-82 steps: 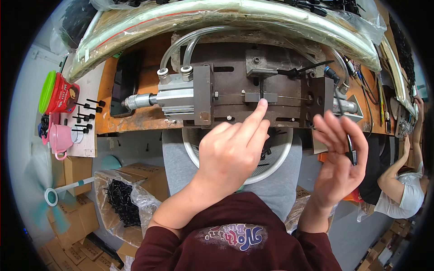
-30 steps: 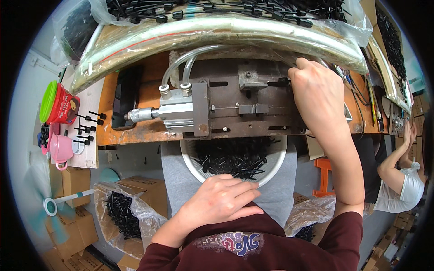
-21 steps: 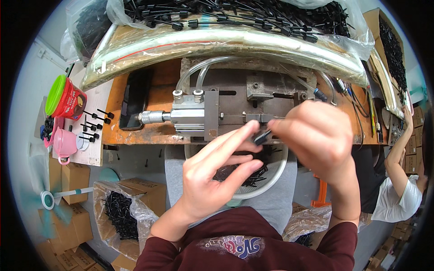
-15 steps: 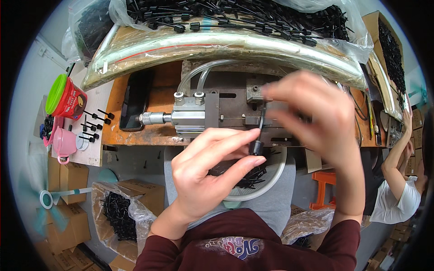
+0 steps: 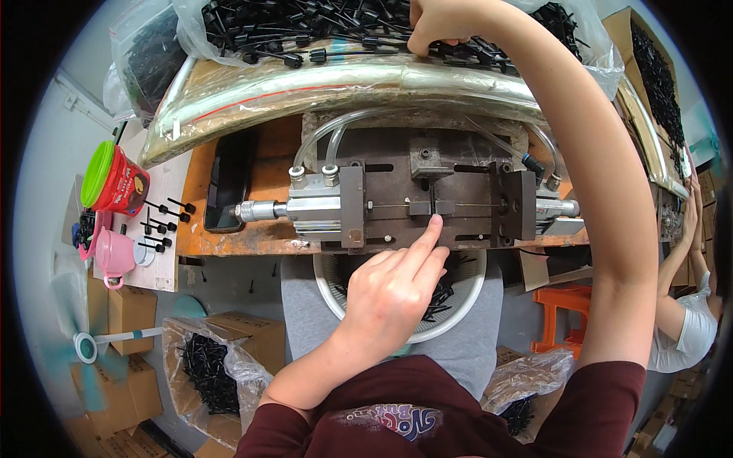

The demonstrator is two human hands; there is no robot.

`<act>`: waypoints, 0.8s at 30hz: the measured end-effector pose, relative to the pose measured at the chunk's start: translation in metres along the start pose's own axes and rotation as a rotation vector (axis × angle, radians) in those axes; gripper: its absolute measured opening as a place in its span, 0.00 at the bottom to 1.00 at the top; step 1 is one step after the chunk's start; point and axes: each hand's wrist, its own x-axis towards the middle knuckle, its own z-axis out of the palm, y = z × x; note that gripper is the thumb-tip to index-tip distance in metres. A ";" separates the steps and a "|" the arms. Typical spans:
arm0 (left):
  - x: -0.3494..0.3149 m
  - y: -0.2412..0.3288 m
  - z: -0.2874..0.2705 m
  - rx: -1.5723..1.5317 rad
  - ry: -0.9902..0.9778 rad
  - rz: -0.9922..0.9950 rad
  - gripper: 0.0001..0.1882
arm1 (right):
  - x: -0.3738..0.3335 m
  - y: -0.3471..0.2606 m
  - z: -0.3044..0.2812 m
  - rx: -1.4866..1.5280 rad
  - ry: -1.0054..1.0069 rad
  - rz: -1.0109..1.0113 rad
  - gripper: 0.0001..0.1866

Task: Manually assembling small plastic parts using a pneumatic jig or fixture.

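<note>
My left hand (image 5: 393, 291) is at the front of a metal clamping fixture (image 5: 397, 221), holding nothing that I can see. Its index finger is stretched out, the tip at the small centre jaws (image 5: 419, 207); the other fingers are partly bent. A thin dark upright piece (image 5: 434, 197) shows in the gap between the jaws. My right hand (image 5: 443, 21) reaches far over the bench into a heap of black knobbed rods (image 5: 343, 27). Its fingertips are mostly hidden by the hand and the picture's upper edge, so any hold is unclear.
A white basket (image 5: 479, 294) with black parts sits at my lap. Clear air hoses (image 5: 324, 126) run to the fixture. On the left are a phone (image 5: 229, 179), a red tub (image 5: 128, 183), a pink cup (image 5: 114, 252) and several loose rods. A co-worker's arm (image 5: 679, 244) shows at right.
Both hands were together over the fixture with a black knobbed rod at the left fingers. Now the left hand is lower at the jaws without it, and the right hand is at the heap.
</note>
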 end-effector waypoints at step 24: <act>0.007 -0.011 0.000 0.011 -0.046 0.017 0.12 | -0.067 0.043 -0.027 0.616 0.368 -0.020 0.10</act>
